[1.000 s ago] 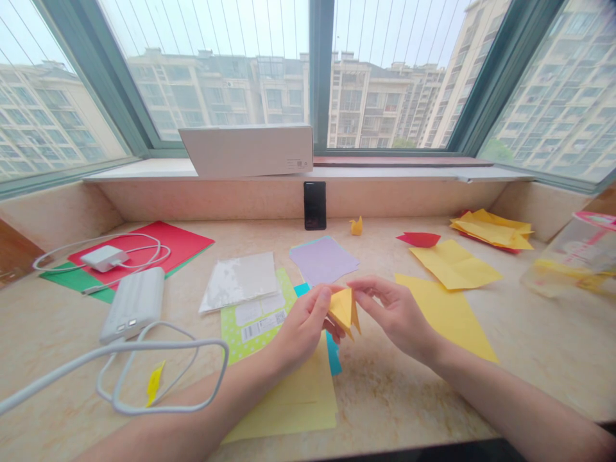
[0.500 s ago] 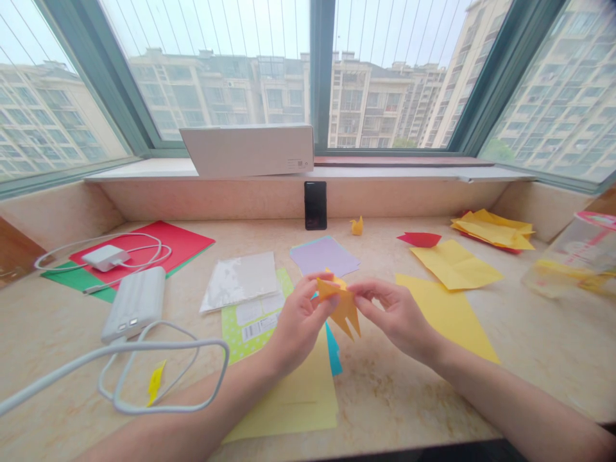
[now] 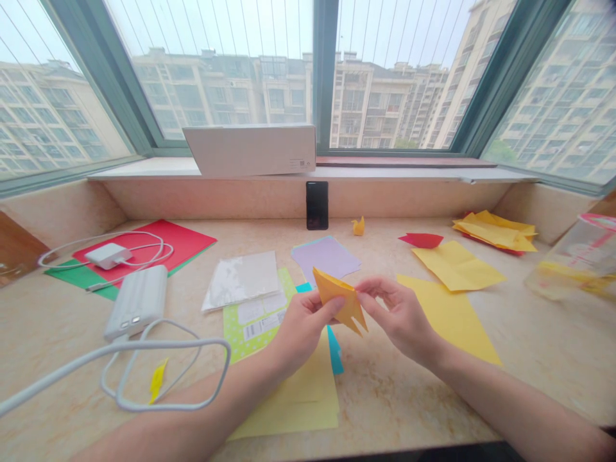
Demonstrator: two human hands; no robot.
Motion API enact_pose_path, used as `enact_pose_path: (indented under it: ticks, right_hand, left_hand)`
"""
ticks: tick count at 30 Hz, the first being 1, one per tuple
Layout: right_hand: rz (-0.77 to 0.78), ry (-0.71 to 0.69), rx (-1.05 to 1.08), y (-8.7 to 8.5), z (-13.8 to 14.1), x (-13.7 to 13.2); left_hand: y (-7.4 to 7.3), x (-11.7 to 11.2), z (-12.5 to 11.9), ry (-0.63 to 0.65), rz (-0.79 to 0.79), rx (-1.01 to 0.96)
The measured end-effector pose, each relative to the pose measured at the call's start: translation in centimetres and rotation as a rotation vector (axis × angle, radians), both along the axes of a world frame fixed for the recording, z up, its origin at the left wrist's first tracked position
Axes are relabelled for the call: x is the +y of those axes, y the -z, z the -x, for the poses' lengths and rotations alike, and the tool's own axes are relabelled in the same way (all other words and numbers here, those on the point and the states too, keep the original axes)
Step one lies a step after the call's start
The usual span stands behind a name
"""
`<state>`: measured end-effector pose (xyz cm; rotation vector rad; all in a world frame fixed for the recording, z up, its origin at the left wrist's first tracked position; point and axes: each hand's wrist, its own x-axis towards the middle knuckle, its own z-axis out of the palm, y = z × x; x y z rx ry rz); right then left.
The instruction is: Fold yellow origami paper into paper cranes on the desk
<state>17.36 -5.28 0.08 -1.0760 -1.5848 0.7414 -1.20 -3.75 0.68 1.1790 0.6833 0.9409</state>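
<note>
Between my hands, above the table, is a folded orange-yellow origami piece (image 3: 341, 296) with a pointed upper left corner and split points at its lower end. My left hand (image 3: 310, 324) pinches it from the left, thumb across its front face and fingers behind. With thumb and fingertips together, my right hand (image 3: 397, 313) grips its right edge. Beneath my left hand lie pale yellow sheets (image 3: 293, 404) and a piece of blue paper (image 3: 335, 351). A small folded yellow bird (image 3: 358, 226) stands farther back.
A phone (image 3: 317, 205) leans against the back wall. Purple paper (image 3: 327, 258), a clear packet (image 3: 243, 279) and a green dotted package (image 3: 240, 327) lie centre-left. A power bank (image 3: 137, 301) with looping cable sits left. Yellow sheets (image 3: 457, 264), a red folded piece (image 3: 421, 240) and a plastic container (image 3: 572, 256) are right.
The origami piece has been turned and flattened, so its broad face and upper left point now show. My left thumb has shifted onto that face; my right hand has moved slightly right.
</note>
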Motion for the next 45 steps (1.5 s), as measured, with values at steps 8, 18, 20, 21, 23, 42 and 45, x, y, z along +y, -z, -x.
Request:
enact_pose_path:
  ticks: [8, 18, 20, 21, 23, 42, 45]
  right_hand:
    - [-0.07, 0.043, -0.135, 0.0, 0.3, 0.0]
    - [-0.161, 0.124, -0.155, 0.0, 0.1, 0.3]
    - [-0.167, 0.133, -0.161, 0.0, 0.2, 0.3]
    - [-0.176, 0.142, -0.167, 0.0, 0.2, 0.2]
    - [-0.198, 0.165, -0.185, 0.0, 0.2, 0.2]
    - [-0.499, -0.017, -0.31, -0.2, 0.5, -0.7]
    - [-0.453, 0.021, -0.268, -0.2, 0.4, -0.5]
  left_hand:
    - [0.2, -0.4, 0.0, 0.008, -0.081, 0.037]
    - [0.4, -0.6, -0.1, 0.033, -0.136, 0.112]
    - [0.6, -0.5, -0.1, 0.025, -0.138, 0.106]
    - [0.7, -0.5, -0.2, 0.021, -0.136, 0.103]
    - [0.9, -0.5, -0.2, 0.014, -0.132, 0.1]
    - [0.0, -0.3, -0.1, -0.039, -0.085, 0.04]
    - [0.2, -0.3, 0.0, -0.023, -0.109, 0.054]
